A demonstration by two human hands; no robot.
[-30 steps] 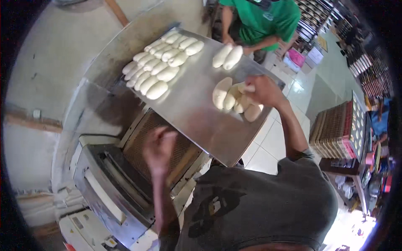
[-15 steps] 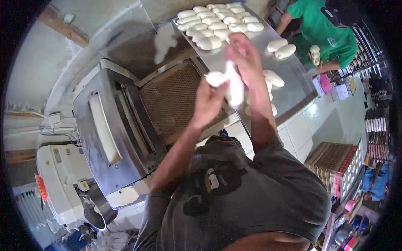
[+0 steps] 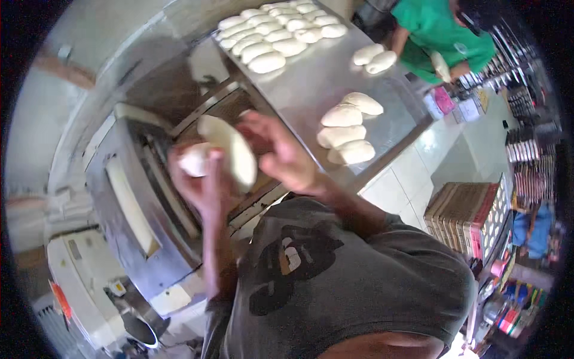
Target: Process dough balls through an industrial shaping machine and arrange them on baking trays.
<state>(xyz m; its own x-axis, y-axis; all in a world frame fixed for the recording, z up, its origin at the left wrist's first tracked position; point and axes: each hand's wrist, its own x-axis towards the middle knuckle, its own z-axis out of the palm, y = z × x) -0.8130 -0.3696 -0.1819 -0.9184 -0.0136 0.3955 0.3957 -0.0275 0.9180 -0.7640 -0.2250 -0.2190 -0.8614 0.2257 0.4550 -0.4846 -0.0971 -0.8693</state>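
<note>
My left hand (image 3: 206,182) is closed around a rounded lump of white dough (image 3: 195,160), in front of the steel machine. A longer flat piece of dough (image 3: 232,152) stands tilted between my two hands, its lower part close to my left thumb. My right hand (image 3: 284,155) is just to the right of that piece, fingers spread and somewhat blurred; whether its fingertips touch the dough I cannot tell. On the steel table (image 3: 299,90), several dough rolls (image 3: 344,131) lie in a short row nearest me.
Rows of dough rolls (image 3: 266,62) cover the table's far left, and two more rolls (image 3: 380,61) lie at its right edge. A steel dough-rolling machine (image 3: 152,197) is at my left. Across the table, a person in green (image 3: 439,36) holds dough. Stacked crates (image 3: 457,209) stand right.
Both hands have come down and left with the dough, from the table's edge to near the machine. My right hand has opened off the long piece. The view has shifted too.
</note>
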